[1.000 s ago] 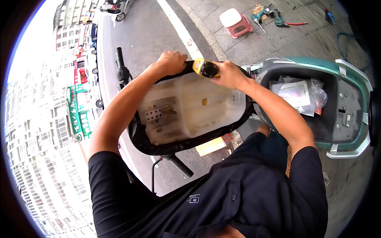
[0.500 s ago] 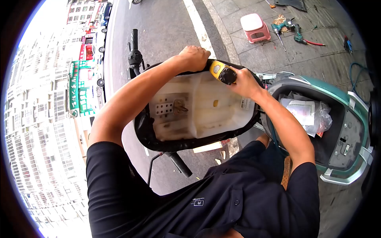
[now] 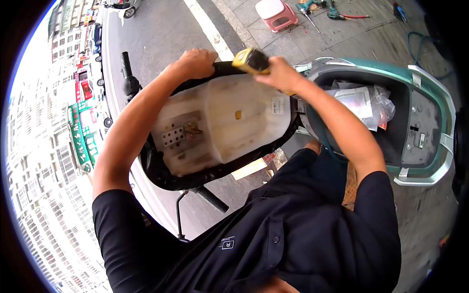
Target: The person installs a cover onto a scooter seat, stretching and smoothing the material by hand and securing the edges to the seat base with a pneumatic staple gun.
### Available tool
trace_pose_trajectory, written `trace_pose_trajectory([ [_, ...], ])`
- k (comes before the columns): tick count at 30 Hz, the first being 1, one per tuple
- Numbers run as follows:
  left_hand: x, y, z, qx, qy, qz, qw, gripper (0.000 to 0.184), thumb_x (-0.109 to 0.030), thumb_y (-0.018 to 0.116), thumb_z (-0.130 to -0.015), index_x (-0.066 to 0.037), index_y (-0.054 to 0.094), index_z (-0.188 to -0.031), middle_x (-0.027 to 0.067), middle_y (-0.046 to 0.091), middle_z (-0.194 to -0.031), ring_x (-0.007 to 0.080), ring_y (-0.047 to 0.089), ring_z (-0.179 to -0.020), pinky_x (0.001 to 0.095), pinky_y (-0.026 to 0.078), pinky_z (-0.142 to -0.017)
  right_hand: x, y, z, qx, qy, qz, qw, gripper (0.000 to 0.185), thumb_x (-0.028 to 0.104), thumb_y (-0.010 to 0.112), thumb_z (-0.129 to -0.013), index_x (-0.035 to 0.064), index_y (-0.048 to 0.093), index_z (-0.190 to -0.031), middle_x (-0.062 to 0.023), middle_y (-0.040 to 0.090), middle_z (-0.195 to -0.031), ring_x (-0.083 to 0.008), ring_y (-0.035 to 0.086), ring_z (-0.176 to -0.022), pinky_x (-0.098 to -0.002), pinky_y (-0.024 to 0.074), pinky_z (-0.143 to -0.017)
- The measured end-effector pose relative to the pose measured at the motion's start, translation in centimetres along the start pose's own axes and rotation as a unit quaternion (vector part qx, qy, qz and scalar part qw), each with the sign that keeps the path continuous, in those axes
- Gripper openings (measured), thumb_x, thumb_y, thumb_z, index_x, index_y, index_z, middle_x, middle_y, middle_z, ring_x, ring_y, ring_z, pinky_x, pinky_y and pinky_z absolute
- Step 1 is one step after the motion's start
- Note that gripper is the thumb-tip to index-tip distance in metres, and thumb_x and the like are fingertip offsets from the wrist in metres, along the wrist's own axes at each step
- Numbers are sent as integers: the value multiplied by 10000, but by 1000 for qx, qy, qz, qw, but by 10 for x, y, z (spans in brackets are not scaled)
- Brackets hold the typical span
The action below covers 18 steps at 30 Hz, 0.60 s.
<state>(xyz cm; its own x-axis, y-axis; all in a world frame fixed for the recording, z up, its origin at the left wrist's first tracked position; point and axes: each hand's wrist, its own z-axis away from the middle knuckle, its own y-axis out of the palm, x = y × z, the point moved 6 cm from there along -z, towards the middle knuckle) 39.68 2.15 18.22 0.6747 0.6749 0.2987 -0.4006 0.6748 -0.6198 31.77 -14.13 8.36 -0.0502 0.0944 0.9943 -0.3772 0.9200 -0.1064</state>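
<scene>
An upturned scooter seat shows its pale plastic base, with a black cover folded round the rim. My left hand is closed on the cover at the far edge, its fingertips partly hidden. In my right hand is a yellow-and-black staple gun, slightly blurred, by the far rim to the right of my left hand. Whether its nose touches the cover I cannot tell. A metal hinge bracket sits on the left part of the base.
The scooter's open storage box, holding plastic bags, lies right of the seat. Handlebar grips stick out at left and below. A pink stool and power tools are on the pavement. A hose runs by my right arm.
The view has turned and shifted, so the seat appears further left. The staple gun has lifted or slid slightly along the far rim; my left hand still grips the cover.
</scene>
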Motion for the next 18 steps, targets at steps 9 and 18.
trace_pose_trajectory([
  [9,-42,26,-56,56,18,74,996,388,-284,584,-834,-100,573,-1175,173,635,-1073,351,563,-1100,439,451,-912,-111,-94,94,39,335,104,936,281,182,605,-757,-67,577,-630,-118,589,-531,-196,574,-407,-331,471,-414],
  [18,-97,56,-110,-51,69,88,992,488,-372,651,-794,-128,577,-1210,120,573,-1190,306,546,-1137,416,458,-940,-204,-75,184,82,425,273,859,217,193,613,-776,-18,660,-799,-132,647,-600,-228,656,-527,-349,531,-579],
])
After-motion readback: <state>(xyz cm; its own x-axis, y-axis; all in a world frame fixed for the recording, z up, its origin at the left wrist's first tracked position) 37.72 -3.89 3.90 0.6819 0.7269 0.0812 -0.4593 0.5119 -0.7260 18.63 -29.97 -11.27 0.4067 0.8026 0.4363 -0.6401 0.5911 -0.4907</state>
